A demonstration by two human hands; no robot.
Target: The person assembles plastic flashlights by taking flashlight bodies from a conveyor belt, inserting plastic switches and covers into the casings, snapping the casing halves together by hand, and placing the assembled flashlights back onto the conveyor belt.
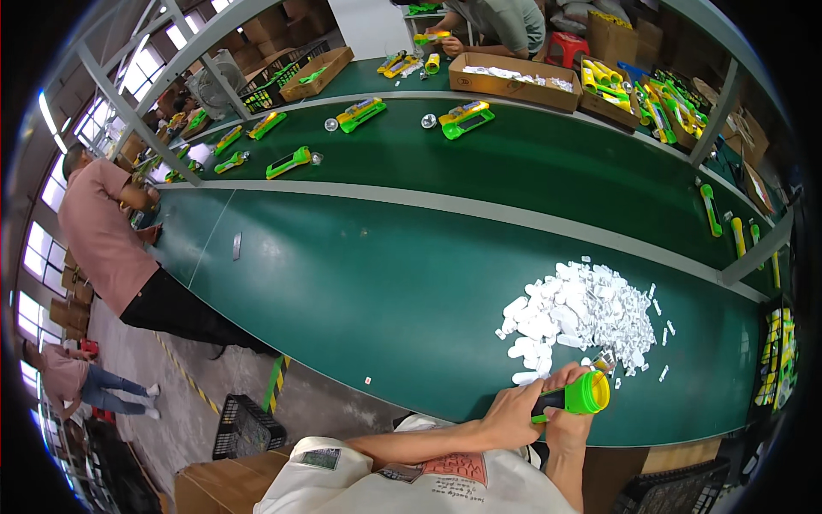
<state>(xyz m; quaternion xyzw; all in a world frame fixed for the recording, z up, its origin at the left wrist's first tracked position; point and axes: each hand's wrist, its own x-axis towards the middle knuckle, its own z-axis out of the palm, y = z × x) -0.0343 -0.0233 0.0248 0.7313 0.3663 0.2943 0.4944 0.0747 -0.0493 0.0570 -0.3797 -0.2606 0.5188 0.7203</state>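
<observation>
Both my hands are closed around a green and black flashlight body (588,393) at the table's near edge. Its round open end is tilted up to the right and shows a yellow inside. My left hand (511,416) wraps the body from the left, and my right hand (565,427) grips it from below and the right. A silvery reflector piece (604,360) sits just beyond the open end; whether it is joined to the body I cannot tell. Right beyond my hands lies a heap of small white plastic parts (569,308).
Flashlight parts (467,120) ride a green belt (368,158) behind a grey rail (411,202). A cardboard box of white parts (514,81) stands across it. One co-worker (107,223) stands at the left, another (501,26) sits opposite. A black crate (248,426) is on the floor.
</observation>
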